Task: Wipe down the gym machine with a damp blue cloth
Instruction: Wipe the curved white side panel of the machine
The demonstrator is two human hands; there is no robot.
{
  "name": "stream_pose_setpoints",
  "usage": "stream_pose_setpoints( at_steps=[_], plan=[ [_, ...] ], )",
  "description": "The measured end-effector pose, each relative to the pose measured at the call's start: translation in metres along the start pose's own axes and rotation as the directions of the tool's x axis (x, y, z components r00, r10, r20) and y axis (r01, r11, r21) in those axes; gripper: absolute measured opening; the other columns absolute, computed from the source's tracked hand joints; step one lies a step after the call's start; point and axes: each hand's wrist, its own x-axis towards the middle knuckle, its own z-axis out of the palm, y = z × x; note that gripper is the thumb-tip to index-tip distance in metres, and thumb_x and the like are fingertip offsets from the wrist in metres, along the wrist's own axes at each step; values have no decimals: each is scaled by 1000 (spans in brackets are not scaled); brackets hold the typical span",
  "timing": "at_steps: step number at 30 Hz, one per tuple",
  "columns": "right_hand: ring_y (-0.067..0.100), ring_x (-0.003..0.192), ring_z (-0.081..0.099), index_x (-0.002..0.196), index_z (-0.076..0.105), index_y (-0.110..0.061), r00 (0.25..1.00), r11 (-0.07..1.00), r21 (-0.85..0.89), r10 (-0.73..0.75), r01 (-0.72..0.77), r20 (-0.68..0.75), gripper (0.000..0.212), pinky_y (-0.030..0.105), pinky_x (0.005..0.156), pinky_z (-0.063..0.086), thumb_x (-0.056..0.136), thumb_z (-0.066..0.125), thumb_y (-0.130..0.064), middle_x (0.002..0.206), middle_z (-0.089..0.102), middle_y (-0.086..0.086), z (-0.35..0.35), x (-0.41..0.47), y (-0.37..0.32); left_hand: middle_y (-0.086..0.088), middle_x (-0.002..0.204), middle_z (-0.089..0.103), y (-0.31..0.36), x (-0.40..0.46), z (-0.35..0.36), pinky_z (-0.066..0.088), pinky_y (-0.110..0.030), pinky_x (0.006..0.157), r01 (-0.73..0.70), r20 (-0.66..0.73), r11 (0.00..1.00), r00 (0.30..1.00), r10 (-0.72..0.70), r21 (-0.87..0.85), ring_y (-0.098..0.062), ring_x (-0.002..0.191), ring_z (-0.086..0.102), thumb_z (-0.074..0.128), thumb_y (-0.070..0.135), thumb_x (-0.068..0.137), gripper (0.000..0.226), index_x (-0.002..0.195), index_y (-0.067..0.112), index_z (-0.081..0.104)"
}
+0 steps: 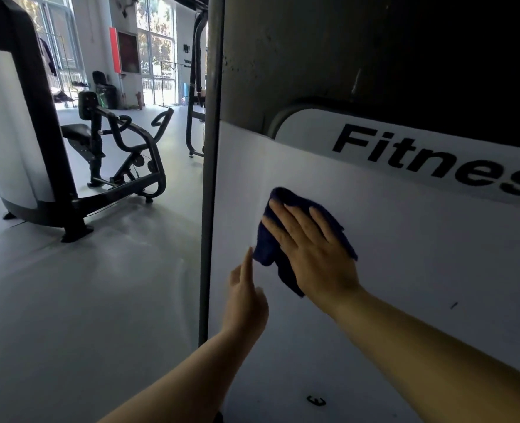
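The right hand (310, 251) lies flat, fingers straight and spread, pressing the dark blue cloth (270, 239) against the white side panel (405, 254) of the gym machine. The cloth is bunched under the palm and fingers, showing past the fingertips at its upper edge, along the thumb side to the left, and in a narrow strip to the right of the hand; a fold hangs down below the thumb. It sits just below and left of the black lettering (435, 157) printed on the panel's upper band, and to the right of the grey upright post (211, 178) at the panel's edge. The left hand (246, 297) is held near the panel, lower left of the cloth, fingers loosely extended and holding nothing, its fingertips just beside the cloth's lower corner. Another black machine (115, 160) stands on the grey floor (84, 300) well apart to the left.
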Motion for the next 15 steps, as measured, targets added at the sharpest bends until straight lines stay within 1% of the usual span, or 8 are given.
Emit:
stream_pose_setpoints(
  at_steps=[3,5,7,8,9,11,13,15],
  plan=[
    [22,146,21,154,29,-14,995,998,51,-29,24,98,81,37,122,6,85,69,-28,162,16,6,6,-43,-3,2,158,15,-2,1,-2,49,-31,99,-46,-7,997,999,46,65,-19,124,49,38,0,99,76,155,37,2],
    [22,144,24,152,33,-15,994,998,62,-28,22,109,87,36,122,7,78,77,-24,161,18,5,4,-48,3,5,159,14,-2,3,-5,48,-25,99,-77,-23,995,997,79,71,-17,127,45,35,-3,98,72,156,32,9],
    [21,148,19,154,29,-16,998,994,96,56,-59,34,81,36,123,3,84,71,-25,163,16,3,-4,-25,7,5,158,17,0,5,-5,45,-8,88,-92,-46,993,994,95,68,-13,128,42,34,-3,98,69,156,30,15],
    [21,149,16,155,28,-16,994,988,109,109,-106,-20,75,37,123,1,89,63,-25,163,15,3,-9,-11,8,4,157,18,2,4,-3,43,-7,88,-89,-65,994,993,94,70,-12,127,42,34,-2,99,67,156,29,16],
    [20,150,13,155,26,-16,987,983,119,150,-143,-51,69,37,123,-1,93,55,-25,164,14,3,-12,-2,8,4,157,19,4,4,-2,42,-11,95,-88,-86,993,992,94,75,-12,128,41,34,-1,99,66,156,28,15],
    [21,150,11,156,23,-17,984,977,125,175,-170,-27,65,38,123,-2,97,48,-26,164,12,3,-13,-9,7,3,157,17,8,1,1,42,-27,107,-104,-110,990,987,115,97,-13,131,40,36,1,99,65,155,26,14],
    [21,149,17,156,22,-17,991,986,99,130,-132,28,65,37,123,-1,98,50,-25,164,13,3,-7,-38,7,7,158,12,9,2,3,40,-33,111,-174,-105,976,976,188,134,-15,137,35,38,2,99,67,156,25,10],
    [22,147,23,155,26,-18,993,991,85,100,-105,61,70,36,123,0,94,59,-24,163,17,3,-4,-62,11,11,158,8,8,2,2,36,-33,114,-227,-79,957,966,244,178,-17,141,29,40,3,99,72,156,28,4]
  ],
)
